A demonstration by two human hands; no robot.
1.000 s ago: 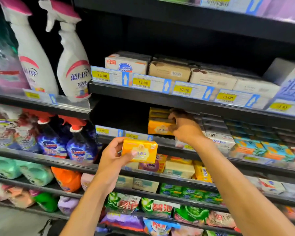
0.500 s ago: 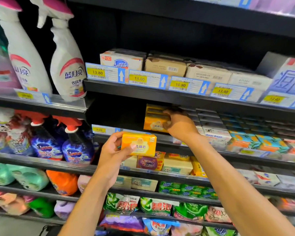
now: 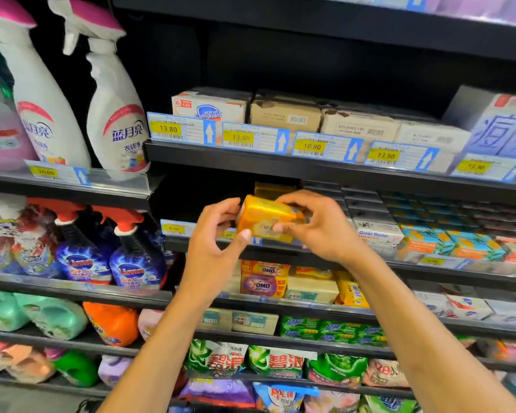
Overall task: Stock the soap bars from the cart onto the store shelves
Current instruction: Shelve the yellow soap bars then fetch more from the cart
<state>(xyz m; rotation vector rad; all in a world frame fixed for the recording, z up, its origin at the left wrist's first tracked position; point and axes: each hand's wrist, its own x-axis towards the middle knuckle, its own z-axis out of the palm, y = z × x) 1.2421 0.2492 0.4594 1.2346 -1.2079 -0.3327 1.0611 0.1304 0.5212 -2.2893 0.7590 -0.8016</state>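
A yellow-orange soap bar (image 3: 265,220) hangs tilted in front of the middle shelf (image 3: 283,251), just above its price strip. My left hand (image 3: 213,242) pinches the bar's left end between thumb and fingers. From the right, my right hand (image 3: 322,231) grips it with fingers over the top and thumb on the front face. Behind the bar, a stack of matching yellow soap bars (image 3: 270,187) stands on that shelf in shadow. The cart is out of view.
Goat Soap boxes (image 3: 376,234) and orange-blue boxes (image 3: 447,242) fill the shelf to the right. Boxed soaps (image 3: 212,107) sit on the shelf above, OMO bars (image 3: 262,283) below. Spray bottles (image 3: 116,114) stand at the left. A dark gap lies left of the yellow stack.
My right hand has left the stacked bars and taken hold of the bar in my left hand. The bar has risen to the middle shelf's level and tilted.
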